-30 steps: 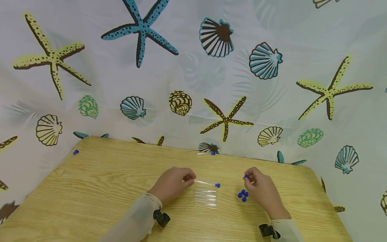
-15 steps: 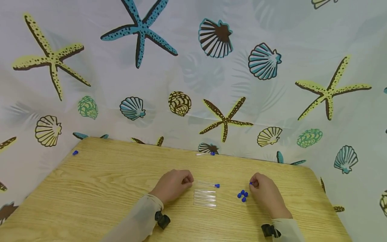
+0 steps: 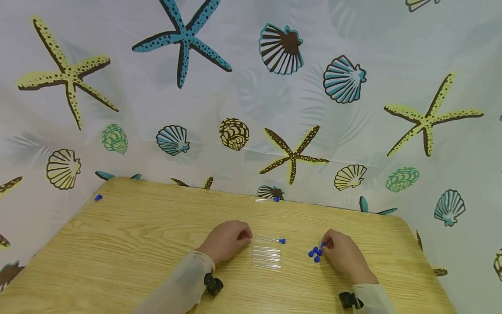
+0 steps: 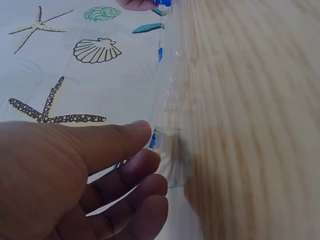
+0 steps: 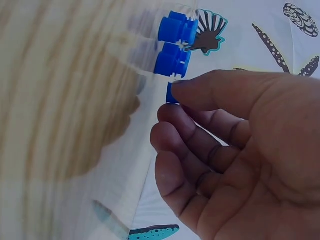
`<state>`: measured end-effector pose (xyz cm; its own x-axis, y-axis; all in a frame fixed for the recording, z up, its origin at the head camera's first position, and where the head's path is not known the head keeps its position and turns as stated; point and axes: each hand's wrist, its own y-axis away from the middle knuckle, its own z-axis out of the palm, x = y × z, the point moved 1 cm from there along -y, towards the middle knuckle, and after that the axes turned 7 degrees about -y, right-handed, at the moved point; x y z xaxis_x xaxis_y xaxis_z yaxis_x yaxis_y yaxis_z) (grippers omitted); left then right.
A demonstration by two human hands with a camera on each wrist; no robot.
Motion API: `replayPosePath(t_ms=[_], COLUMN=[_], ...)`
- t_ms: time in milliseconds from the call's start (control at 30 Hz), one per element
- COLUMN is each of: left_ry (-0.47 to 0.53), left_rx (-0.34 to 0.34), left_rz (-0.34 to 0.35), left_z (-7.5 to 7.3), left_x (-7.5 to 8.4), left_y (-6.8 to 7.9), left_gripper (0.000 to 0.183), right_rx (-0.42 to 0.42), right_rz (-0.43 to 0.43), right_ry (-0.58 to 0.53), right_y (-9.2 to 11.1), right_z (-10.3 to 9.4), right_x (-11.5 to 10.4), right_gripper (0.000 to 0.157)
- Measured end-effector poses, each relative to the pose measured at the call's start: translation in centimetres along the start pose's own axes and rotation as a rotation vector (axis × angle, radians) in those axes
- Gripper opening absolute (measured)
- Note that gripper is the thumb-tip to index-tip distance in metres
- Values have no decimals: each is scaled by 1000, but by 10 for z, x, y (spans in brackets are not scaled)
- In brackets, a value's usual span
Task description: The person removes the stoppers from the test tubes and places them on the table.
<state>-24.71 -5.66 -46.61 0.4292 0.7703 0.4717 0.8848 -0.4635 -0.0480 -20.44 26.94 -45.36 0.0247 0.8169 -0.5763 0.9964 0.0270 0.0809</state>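
Note:
In the head view, my right hand (image 3: pixel 347 255) pinches a small blue cap (image 5: pixel 171 93) between thumb and index finger. It is low over the table, at the right edge of a cluster of several blue caps (image 3: pixel 311 253). My left hand (image 3: pixel 225 242) rests at the left end of a clear tube (image 3: pixel 268 238) with a blue cap on its right end. In the left wrist view its fingers are loosely bent and hold nothing. Just nearer than that tube, several clear uncapped tubes (image 3: pixel 266 256) lie in a parallel row.
Near the back edge of the wooden table (image 3: pixel 157 218) lies another clear tube (image 3: pixel 264 200) with a blue cap. A lone blue cap (image 3: pixel 98 197) sits at the far left corner. Behind the table hangs a curtain (image 3: pixel 243 96) printed with shells and starfish.
My left hand has let go of the capped tube, which now lies flat on the table. With its cap, my right hand has come down toward the cluster.

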Motion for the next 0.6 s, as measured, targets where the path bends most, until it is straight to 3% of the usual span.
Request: replayPosePath(t_ms=[600], left_ry=[-31], left_rx=[-5], left_rz=[30], left_z=[10], left_x=[2], left_y=[-7], left_gripper=[9], right_rx=[-17], right_rz=[-3], right_ry=[0], right_y=[-4], right_z=[3], right_x=[8], right_gripper=[11])
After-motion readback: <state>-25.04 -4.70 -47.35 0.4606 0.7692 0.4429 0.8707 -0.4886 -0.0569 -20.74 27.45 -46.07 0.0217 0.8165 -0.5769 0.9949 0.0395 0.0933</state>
